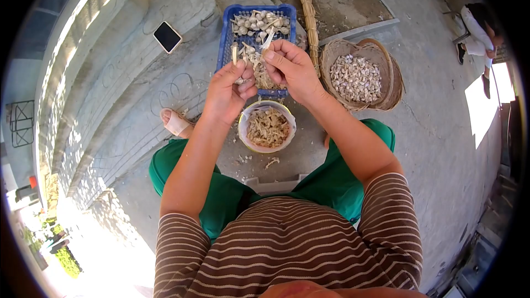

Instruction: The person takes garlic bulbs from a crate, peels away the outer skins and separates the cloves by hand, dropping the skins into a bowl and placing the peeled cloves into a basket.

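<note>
1. Between the raised hands, over the near half of a blue plastic crate [224,38], is the garlic being handled. The left hand [229,85] pinches a pale, dry garlic stalk [234,55] that points up, its fingers curled in. The right hand [295,72] grips a whitish, papery garlic piece [268,37] between thumb and forefinger. Whether a clove is tucked inside either hand, I cannot tell.
2. Beneath and beyond the hands, whole garlic bulbs [259,22] with stems lie heaped in the crate's far end. These look like the part not yet broken up, and there are many. The near end holds smaller, tan pieces, partly hidden by the hands.
3. Nearer the body, just beside the crate, a round, yellow-rimmed bowl with a whitish lining [291,124] is well filled with dry, brownish husks [266,127], a sign that plenty has been stripped. Some pale scraps [272,162] lie on the concrete.
4. To the right, a tan wicker basket [327,72] holds a broad pile of separated cloves [356,77]. I judge the work well under way but unfinished.
5. Farther out are a straw broom [311,27], a dark-screened phone [167,37] on the concrete step and, at the far right, another person [479,30].
</note>
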`<control>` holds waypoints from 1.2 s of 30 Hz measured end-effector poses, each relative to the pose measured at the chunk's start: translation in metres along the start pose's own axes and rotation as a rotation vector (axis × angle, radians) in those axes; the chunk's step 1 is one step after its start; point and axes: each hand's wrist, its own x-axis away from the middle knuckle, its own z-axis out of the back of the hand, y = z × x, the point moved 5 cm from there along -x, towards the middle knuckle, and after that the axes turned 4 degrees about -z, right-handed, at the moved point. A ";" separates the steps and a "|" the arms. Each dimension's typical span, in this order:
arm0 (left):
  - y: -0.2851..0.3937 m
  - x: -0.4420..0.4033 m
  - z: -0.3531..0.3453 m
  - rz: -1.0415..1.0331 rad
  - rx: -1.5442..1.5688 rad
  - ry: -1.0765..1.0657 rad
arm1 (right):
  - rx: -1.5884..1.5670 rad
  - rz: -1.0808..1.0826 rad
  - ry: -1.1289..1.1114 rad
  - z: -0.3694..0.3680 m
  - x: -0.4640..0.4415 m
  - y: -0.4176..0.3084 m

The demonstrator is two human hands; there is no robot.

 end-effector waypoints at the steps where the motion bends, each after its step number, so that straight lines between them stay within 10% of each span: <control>1: 0.000 0.000 0.000 -0.008 -0.014 0.001 | 0.000 -0.001 0.001 0.004 -0.005 0.000; 3: 0.000 0.000 0.001 -0.011 -0.033 0.005 | 0.778 0.269 0.281 0.015 -0.010 -0.016; 5: -0.001 0.000 0.001 -0.014 -0.053 0.008 | 0.842 0.181 0.253 0.017 -0.011 -0.017; 10: -0.006 0.000 0.001 0.011 -0.142 -0.018 | 0.568 0.224 -0.033 -0.007 -0.007 -0.003; 16: 0.000 0.002 -0.016 -0.016 -0.152 -0.071 | -0.172 -0.026 0.091 0.007 -0.007 -0.010; 20: -0.002 0.003 -0.014 -0.064 -0.213 -0.051 | -0.134 -0.041 0.143 0.014 -0.010 -0.006; 26: -0.003 -0.001 0.003 -0.213 -0.807 -0.027 | 0.673 0.186 -0.025 -0.015 0.003 -0.018; 28: 0.007 0.005 -0.012 -0.571 -1.374 -0.076 | 0.713 0.189 -0.033 -0.017 0.005 -0.016; 31: 0.012 0.008 -0.023 -0.389 -1.551 -0.064 | 0.776 0.264 -0.023 -0.017 0.004 -0.012; 36: 0.001 -0.003 -0.001 -0.159 -0.756 -0.022 | 0.475 0.204 0.092 -0.003 0.001 -0.011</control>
